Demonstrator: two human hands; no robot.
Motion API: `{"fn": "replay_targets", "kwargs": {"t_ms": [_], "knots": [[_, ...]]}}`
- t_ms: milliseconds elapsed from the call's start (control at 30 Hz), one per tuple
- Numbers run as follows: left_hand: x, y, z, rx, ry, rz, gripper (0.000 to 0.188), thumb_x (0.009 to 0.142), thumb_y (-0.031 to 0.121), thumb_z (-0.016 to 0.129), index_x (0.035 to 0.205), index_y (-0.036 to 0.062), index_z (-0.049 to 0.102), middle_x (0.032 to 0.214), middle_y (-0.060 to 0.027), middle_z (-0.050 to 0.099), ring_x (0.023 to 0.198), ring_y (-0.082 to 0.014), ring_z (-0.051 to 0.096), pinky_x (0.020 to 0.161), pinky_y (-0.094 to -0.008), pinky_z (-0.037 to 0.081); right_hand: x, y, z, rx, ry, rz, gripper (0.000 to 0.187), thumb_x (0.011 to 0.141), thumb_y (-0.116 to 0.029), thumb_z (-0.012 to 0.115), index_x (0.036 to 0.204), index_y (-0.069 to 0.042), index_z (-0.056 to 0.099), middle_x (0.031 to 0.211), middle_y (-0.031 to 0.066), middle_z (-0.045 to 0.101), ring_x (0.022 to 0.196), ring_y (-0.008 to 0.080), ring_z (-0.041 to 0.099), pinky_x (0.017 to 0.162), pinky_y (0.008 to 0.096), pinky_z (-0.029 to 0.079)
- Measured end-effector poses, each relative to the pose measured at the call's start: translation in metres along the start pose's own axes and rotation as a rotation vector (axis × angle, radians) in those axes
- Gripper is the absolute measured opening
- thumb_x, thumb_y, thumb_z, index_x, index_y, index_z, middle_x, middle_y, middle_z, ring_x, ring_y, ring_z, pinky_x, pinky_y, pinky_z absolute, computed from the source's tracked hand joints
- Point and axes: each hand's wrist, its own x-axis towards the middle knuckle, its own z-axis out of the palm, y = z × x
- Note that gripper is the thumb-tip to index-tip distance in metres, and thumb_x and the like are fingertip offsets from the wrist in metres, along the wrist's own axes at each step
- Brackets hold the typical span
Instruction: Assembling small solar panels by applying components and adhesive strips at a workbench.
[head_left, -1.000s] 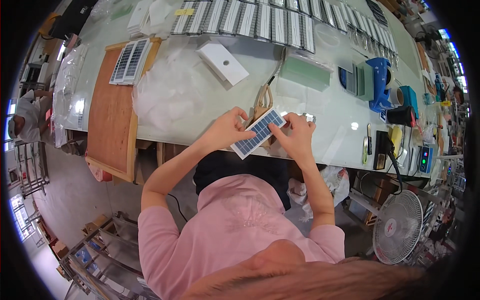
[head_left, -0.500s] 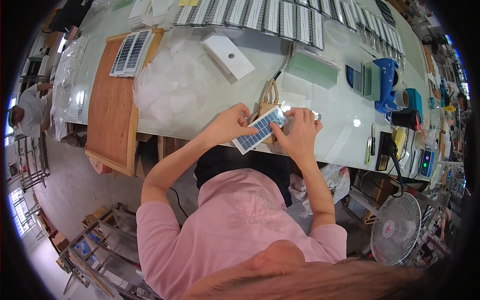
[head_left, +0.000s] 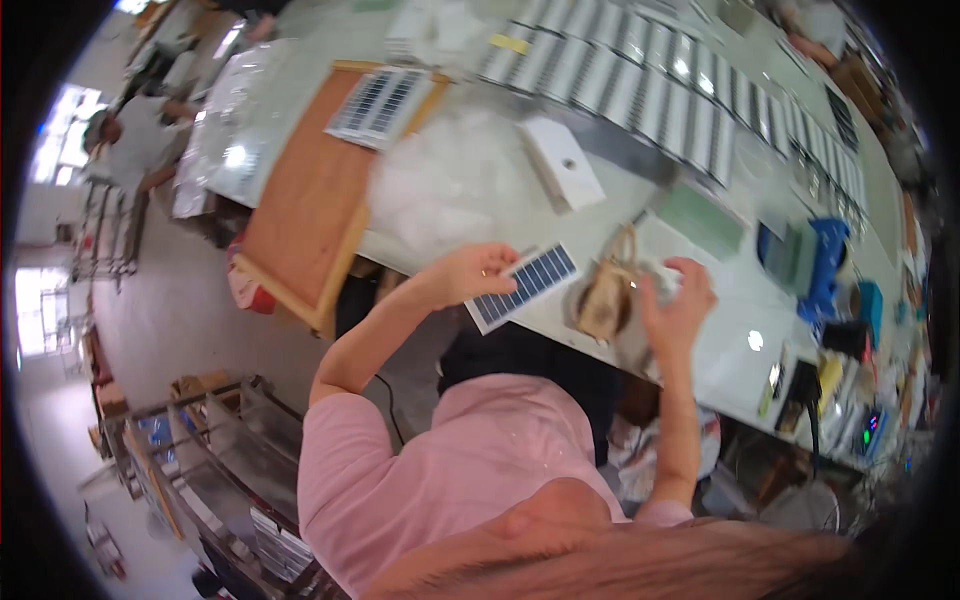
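My left hand (head_left: 470, 275) grips a small solar panel (head_left: 530, 285) at its left end, thumb on top. The panel has dark blue cells and a white border, and is held tilted near the table's front edge. My right hand (head_left: 678, 305) is off the panel, to its right, with thumb and fingers curled toward each other. Something pale and shiny shows between them, too blurred to name. Between my hands stands a tan block-like object (head_left: 603, 300) with a loop on top.
A wooden board (head_left: 305, 200) with a stack of solar panels (head_left: 380, 105) lies left, beside crumpled translucent film (head_left: 440, 185). A white block (head_left: 562, 165) and green sheets (head_left: 702, 220) are beyond my hands. Rows of panels (head_left: 640, 100) fill the back. A blue holder (head_left: 826, 265) stands right.
My right hand has left the panel and moved right, while my left hand keeps hold of it. The whole view has turned, shifting the table contents rightward and down.
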Motion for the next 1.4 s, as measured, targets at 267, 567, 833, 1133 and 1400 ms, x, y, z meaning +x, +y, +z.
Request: {"fn": "replay_targets", "kwargs": {"t_ms": [267,567,833,1133,1400], "knots": [[-0.002,0.052,-0.303,0.425,0.994,0.324,0.032,0.089,0.004,0.061,0.121,-0.0008,0.06,0.108,-0.0111,0.07,0.1,-0.0176,0.066,0.086,-0.0308,0.052,0.056,0.065,-0.007,-0.35,0.115,-0.086,0.037,0.08,-0.027,0.075,0.113,-0.016,0.062,0.114,0.0028,0.06,0.106,0.028,0.055,0.092,0.0437,0.037],[0.067,0.006,-0.405,0.609,0.938,0.047,0.035,0.081,0.01,0.072,0.115,0.0035,0.069,0.103,-0.0132,0.073,0.095,-0.0225,0.069,0.085,-0.0349,0.053,0.074,0.085,-0.001,-0.366,0.018,-0.2,0.033,0.08,-0.018,0.074,0.111,-0.016,0.064,0.105,0.0046,0.059,0.105,0.0272,0.055,0.086,0.0435,0.039],[0.039,0.019,-0.375,0.852,1.226,0.102,0.036,0.088,0.018,0.065,0.122,0.0053,0.068,0.115,-0.0168,0.071,0.107,-0.0299,0.067,0.092,-0.0383,0.052,0.109,0.095,-0.027,0.391,0.123,-0.029,0.012,0.093,-0.01,0.065,0.106,-0.008,0.066,0.093,0.0022,0.067,0.081,0.0127,0.057,0.073,0.0249,0.041],[0.045,0.076,-0.129,1.23,0.665,0.523,0.02,0.082,0.022,0.073,0.097,0.0095,0.067,0.105,-0.0119,0.065,0.107,-0.032,0.06,0.092,-0.0427,0.047,0.033,0.001,-0.033,0.876,-0.08,0.288,0.057,0.092,-0.001,0.063,0.145,-0.005,0.042,0.087,0.002,0.065,0.082,0.0079,0.059,0.081,0.0225,0.044],[-0.02,0.06,-0.093,1.345,0.6,0.365,0.021,0.078,0.024,0.077,0.092,0.012,0.067,0.1,-0.0096,0.063,0.105,-0.0307,0.058,0.09,-0.0428,0.046,-0.02,-0.004,-0.026,0.868,-0.187,0.471,0.06,0.086,-0.003,0.067,0.139,-0.006,0.04,0.081,0.0029,0.068,0.073,0.0052,0.056,0.072,0.0202,0.04]]}}
